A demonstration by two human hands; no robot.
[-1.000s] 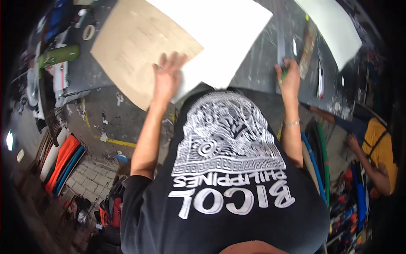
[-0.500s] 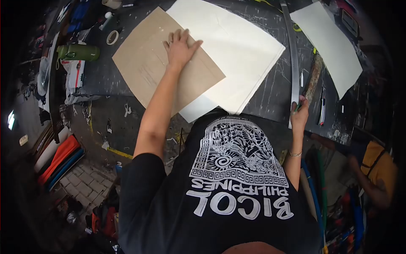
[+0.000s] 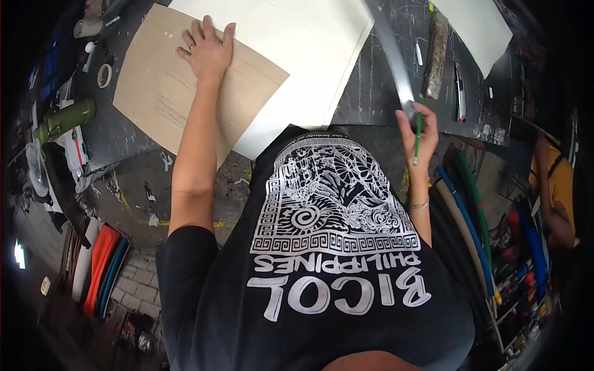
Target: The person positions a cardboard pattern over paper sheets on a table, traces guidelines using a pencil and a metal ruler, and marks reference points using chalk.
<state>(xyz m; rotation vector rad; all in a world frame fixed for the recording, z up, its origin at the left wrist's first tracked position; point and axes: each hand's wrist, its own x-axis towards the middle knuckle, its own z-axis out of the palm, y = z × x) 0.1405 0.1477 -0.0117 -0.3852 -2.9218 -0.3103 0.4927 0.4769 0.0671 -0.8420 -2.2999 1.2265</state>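
Observation:
My left hand lies flat with fingers spread on a brown cardboard sheet. A ring shows on one finger. Beneath the cardboard is a large white sheet, overhanging the table edge near my body. My right hand grips the near end of a long metal ruler between thumb and fingers. A green pencil is held in the same hand, its lower end beside the palm. The ruler is blurred and slants up toward the right edge of the white sheet.
On the dark table lie a wooden stick, pens, a white marker and another pale sheet. At left are a tape roll and a green bottle. Another person in yellow is at right.
My right hand has raised the ruler's near end and swung it left toward the white sheet, with the pencil along. My left hand stays flat on the cardboard. The view has shifted.

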